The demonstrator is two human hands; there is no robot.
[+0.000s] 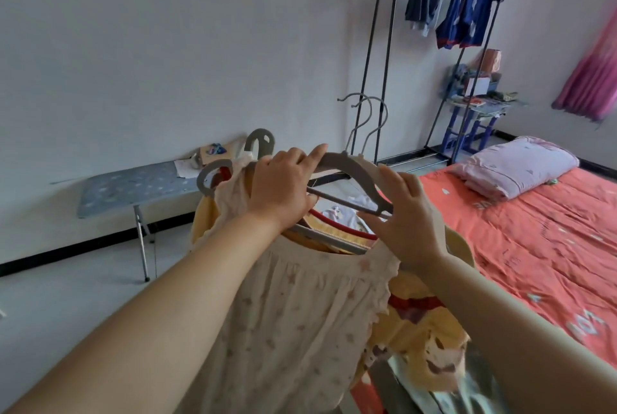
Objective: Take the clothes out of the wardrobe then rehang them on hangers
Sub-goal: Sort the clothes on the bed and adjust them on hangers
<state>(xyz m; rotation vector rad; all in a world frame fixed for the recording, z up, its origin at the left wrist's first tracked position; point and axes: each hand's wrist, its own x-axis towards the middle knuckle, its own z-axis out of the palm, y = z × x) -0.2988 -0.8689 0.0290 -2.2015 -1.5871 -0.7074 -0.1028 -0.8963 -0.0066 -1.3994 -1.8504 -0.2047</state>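
Fingers of my left hand (280, 190) curl round a bunch of flat grey hangers (252, 143), forefinger straight along the top hanger (350, 169). My right hand (407, 216) grips its sloping arm. A crinkled cream star-print dress (300, 313) hangs below, over a yellow garment (424, 330).

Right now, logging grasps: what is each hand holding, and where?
Left hand grips bundled hangers near their necks; right hand pinches one grey plastic hanger by its end.

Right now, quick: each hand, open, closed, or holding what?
Left hand: grips the bunch of clothed hangers, cream garment in front.
Right hand: fingers and thumb pinch the bare grey hangers.
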